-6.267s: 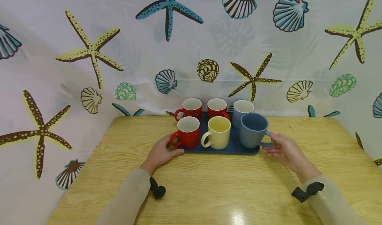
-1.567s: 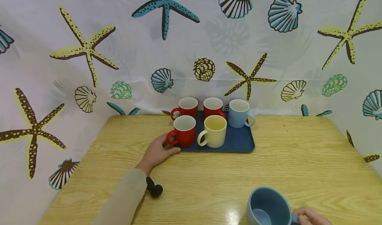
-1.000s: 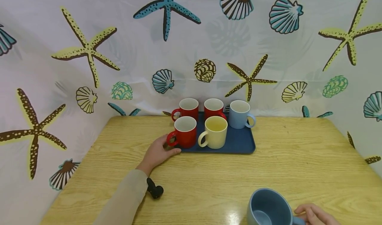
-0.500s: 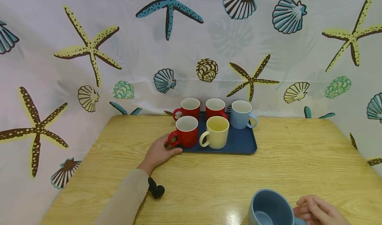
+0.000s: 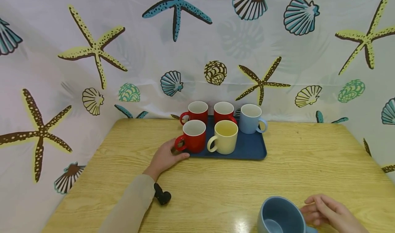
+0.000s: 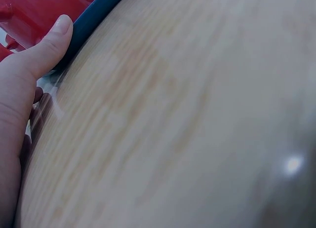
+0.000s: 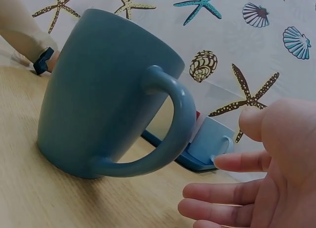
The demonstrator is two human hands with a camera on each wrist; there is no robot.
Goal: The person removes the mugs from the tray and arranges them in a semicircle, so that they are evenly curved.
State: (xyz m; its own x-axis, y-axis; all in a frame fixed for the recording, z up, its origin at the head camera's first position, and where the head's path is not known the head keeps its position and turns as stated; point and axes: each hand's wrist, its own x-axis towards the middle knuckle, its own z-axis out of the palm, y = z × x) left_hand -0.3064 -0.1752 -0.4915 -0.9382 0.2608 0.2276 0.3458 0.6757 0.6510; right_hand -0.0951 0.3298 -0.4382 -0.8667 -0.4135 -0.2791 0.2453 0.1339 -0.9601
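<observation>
A large grey-blue mug [image 5: 279, 215] stands upright on the near right of the table, its handle [image 7: 183, 119] toward my right hand [image 5: 328, 210]. In the right wrist view that hand's fingers are relaxed and apart from the handle. My left hand [image 5: 165, 157] holds the left front corner of the dark blue tray [image 5: 250, 150], thumb along the rim and fingers around the side, partly hidden. Nearest to it on the tray is a red mug [image 5: 195, 140] with a white inside. A cream mug [image 5: 226, 140] stands beside that one, handle to the left.
Behind them on the tray stand two red mugs, a left one [image 5: 200, 115] and a middle one [image 5: 223, 113], and a light blue mug [image 5: 248, 121]. The wooden table [image 5: 216, 185] ends at a curtain [image 5: 154, 54] printed with starfish and shells.
My right hand has carried the grey-blue mug from the tray's front right to the near table, then let go of its handle and drawn slightly away. The left hand stays at the tray.
</observation>
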